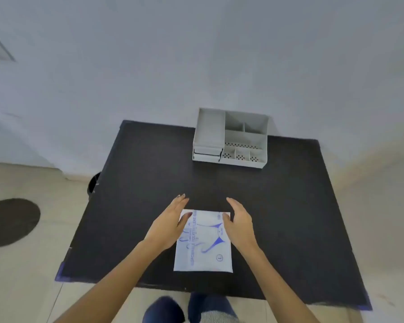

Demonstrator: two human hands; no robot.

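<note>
Far left, a dark bin (pixel 93 183) sits mostly hidden under the surface (pixel 149 171), and I can't read the blurred blue print on the white packet (pixel 203 250). I count one packet, two grips and one grey organiser (pixel 231 138). The packet lies flat near the front edge; the left grip (pixel 170 223), fingers straight, covers its top left corner, thumb resting on it, while the right grip (pixel 239 223), loosely spread, touches its top right edge.
</note>
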